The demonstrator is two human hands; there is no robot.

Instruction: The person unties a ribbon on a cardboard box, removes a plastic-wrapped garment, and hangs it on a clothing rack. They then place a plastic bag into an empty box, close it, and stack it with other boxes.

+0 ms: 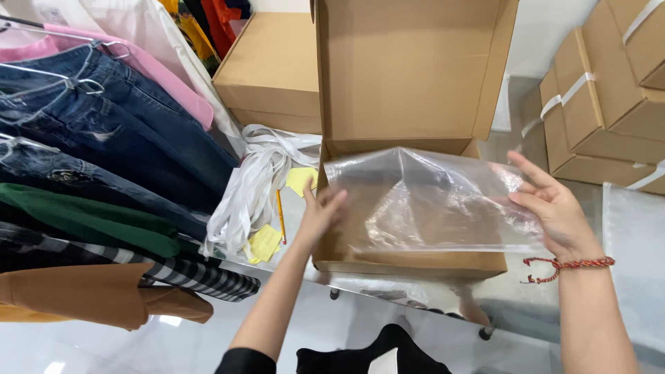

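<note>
Hands hold a clear plastic bag [433,201] spread flat over an open cardboard box [409,90] at the centre of the frame. At the bag's left edge, the left hand [320,213] has its fingers pressed together against the plastic, clamped on that side of the bag. At the right edge, the right hand [554,208] grips the bag with the thumb over the film and the fingers stretched out behind it; a red braided bracelet [569,264] circles that wrist. The bag hangs taut between both hands, crumpled in the middle, and covers the tray of the box, whose raised lid stands upright toward the top of the frame. The box rests on a glossy table [415,294] that runs along the lower part of the frame. Just left of the box lie a heap of white straps [253,183], a yellow pencil [280,215] and yellow paper notes [265,242]. A second, closed cardboard box [270,66] sits behind them in the upper middle. Jeans and other clothes on hangers [90,138] fill the left side of the frame. Strapped cardboard cartons [603,104] are stacked at the upper right.
</note>
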